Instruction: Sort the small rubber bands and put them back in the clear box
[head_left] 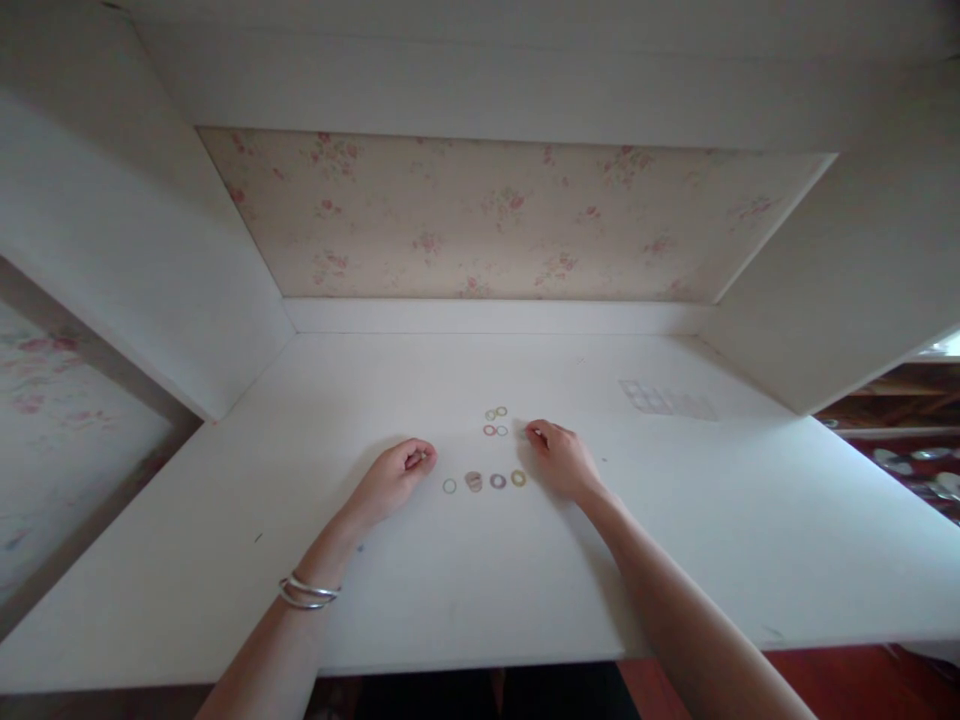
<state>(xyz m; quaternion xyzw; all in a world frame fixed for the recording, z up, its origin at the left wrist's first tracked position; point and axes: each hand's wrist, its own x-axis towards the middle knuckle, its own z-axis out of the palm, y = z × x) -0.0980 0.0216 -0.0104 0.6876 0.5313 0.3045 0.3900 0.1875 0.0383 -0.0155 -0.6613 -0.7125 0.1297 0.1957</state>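
Note:
My left hand [401, 472] rests on the white tabletop with its fingers curled closed; what they hold, if anything, I cannot make out. My right hand [564, 458] is pinched closed just right of the far group of small rings, its fingertip contents too small to name. That group has two yellowish rings [491, 414], a red ring [486, 431] and a pale ring [502, 436]. Nearer me, between the hands, a row holds a pale greenish ring [444, 487], a brownish overlapping cluster [473, 482], a purplish-brown ring [493, 482] and a yellow ring [514, 479].
A clear plastic compartment sheet or tray [660, 400] lies at the back right of the white table [420, 600]. White panels stand left and right, with a shelf overhead. A small dark mark [258, 538] shows at left. Shelving [900, 400] stands beyond the right panel.

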